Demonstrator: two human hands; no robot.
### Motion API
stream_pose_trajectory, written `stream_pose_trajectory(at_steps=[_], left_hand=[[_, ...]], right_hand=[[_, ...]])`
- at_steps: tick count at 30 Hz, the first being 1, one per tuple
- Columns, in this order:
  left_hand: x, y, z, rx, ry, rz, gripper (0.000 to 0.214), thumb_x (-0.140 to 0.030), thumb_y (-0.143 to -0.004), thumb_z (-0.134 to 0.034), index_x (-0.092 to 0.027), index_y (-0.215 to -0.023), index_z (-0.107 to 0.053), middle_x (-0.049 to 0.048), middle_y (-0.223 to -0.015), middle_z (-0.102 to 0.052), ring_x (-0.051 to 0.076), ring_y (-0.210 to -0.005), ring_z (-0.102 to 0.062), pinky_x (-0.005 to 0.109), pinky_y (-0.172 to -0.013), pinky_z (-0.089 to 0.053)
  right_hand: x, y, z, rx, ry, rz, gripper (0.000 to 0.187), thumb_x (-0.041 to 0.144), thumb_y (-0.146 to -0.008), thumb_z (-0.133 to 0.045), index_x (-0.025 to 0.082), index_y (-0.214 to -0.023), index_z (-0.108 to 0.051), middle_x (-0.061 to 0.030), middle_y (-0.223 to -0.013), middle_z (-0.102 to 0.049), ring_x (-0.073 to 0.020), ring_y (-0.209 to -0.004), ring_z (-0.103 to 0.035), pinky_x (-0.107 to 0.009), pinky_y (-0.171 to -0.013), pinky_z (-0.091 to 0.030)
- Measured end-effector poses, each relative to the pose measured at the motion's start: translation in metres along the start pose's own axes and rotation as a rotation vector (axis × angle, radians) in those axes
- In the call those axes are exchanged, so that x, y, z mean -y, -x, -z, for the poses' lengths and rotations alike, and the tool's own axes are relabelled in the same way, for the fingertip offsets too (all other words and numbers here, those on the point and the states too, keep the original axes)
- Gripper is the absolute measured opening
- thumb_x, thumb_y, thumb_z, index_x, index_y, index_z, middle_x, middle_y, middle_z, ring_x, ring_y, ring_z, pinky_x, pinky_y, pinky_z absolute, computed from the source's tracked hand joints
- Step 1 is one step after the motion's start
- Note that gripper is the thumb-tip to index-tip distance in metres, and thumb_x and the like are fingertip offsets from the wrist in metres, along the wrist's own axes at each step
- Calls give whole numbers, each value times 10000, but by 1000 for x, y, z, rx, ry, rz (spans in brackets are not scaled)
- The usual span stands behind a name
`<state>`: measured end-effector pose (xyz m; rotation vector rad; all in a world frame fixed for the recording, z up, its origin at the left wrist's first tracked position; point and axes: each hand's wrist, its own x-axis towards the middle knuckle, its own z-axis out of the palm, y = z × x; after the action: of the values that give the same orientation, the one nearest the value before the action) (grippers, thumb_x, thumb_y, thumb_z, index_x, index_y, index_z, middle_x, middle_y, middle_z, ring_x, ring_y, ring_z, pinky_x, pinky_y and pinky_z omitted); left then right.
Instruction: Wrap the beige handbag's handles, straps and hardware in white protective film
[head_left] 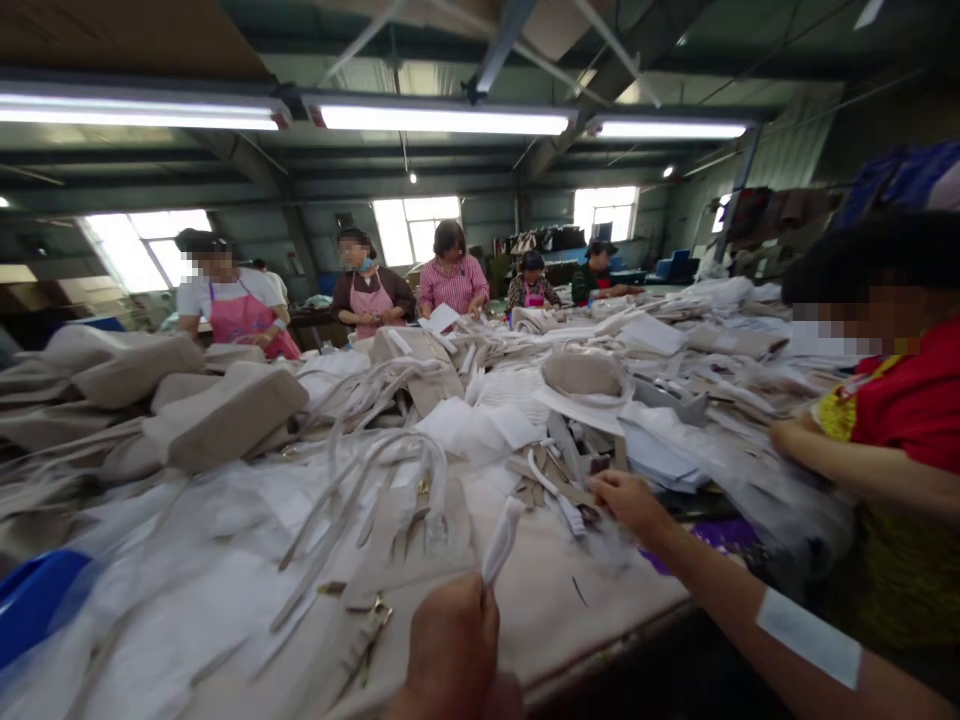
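My left hand (452, 640) is closed in a fist at the bottom middle. A white wrapped strip (502, 540) sticks up out of it, tilted to the right. My right hand (626, 505) reaches to the pile on the right, its fingers pinched together. A small dark piece (598, 466) shows at those fingertips; whether it is held is unclear. Beside that hand lie loose beige strips (551, 482) and a white curved strap (551, 478). Left of my hands, a beige bag (409, 545) with straps and gold-coloured fittings lies flat on the table.
Stacked beige bags (225, 415) rise on the left, near a blue container (41, 600). White sheets (480, 428) and clear plastic (739, 490) cover much of the table (592, 600). A co-worker in red (915, 400) stands close on the right; several others work along the far side.
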<state>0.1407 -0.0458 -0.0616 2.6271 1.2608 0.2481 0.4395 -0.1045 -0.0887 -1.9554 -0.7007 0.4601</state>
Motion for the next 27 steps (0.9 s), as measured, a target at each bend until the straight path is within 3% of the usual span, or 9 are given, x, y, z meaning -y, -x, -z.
stream_pose_trajectory(at_steps=[2,4,7,11,16,22,27], left_hand=[[-7,1,3,-2,-65,-10,292,-220,-929,-425,-174,-809,-686,106,-825,-736,246,-795,-685,326,-667,-405],[-12,0,4,-9,-123,-35,282,-207,-930,-430,-162,-825,-688,118,-819,-725,253,-786,-677,332,-658,-409],[-18,2,4,-18,-177,-112,235,-124,-896,-450,-139,-851,-680,126,-801,-705,261,-782,-664,341,-653,-416],[-21,8,5,-30,-189,-219,191,-59,-846,-485,-120,-885,-661,129,-809,-690,283,-801,-652,368,-674,-437],[-19,12,-3,-125,-184,-246,195,-63,-883,-456,-119,-865,-642,114,-779,-668,261,-782,-651,367,-710,-457],[-12,13,-13,-205,-163,-261,354,-91,-900,-490,-127,-1246,-556,71,-797,-682,248,-768,-651,341,-664,-458],[-7,9,-10,-168,-99,-201,213,-153,-938,-448,-162,-1013,-647,75,-785,-690,239,-756,-649,331,-647,-431]], right_hand=[[21,30,-12,176,-81,42,253,401,-784,-606,179,-672,-651,0,-587,-629,-103,-485,-484,-220,-472,-358],[45,62,-29,431,-283,141,269,420,-782,-625,168,-694,-655,0,-606,-631,-86,-481,-454,-210,-464,-335],[71,101,-54,582,-311,166,280,378,-776,-629,157,-606,-647,-1,-536,-603,-75,-452,-430,-207,-449,-322],[73,118,-76,513,-173,115,316,342,-764,-611,165,-502,-612,-7,-467,-587,-83,-419,-454,-205,-430,-338],[59,115,-82,429,-47,66,312,332,-748,-619,172,-482,-592,-3,-430,-593,-83,-364,-448,-199,-385,-312],[60,115,-78,444,-7,81,349,344,-768,-603,173,-464,-597,-1,-426,-576,-85,-396,-439,-211,-419,-307],[67,122,-72,511,-52,156,287,336,-767,-619,176,-532,-660,11,-499,-608,-98,-463,-460,-232,-485,-320]])
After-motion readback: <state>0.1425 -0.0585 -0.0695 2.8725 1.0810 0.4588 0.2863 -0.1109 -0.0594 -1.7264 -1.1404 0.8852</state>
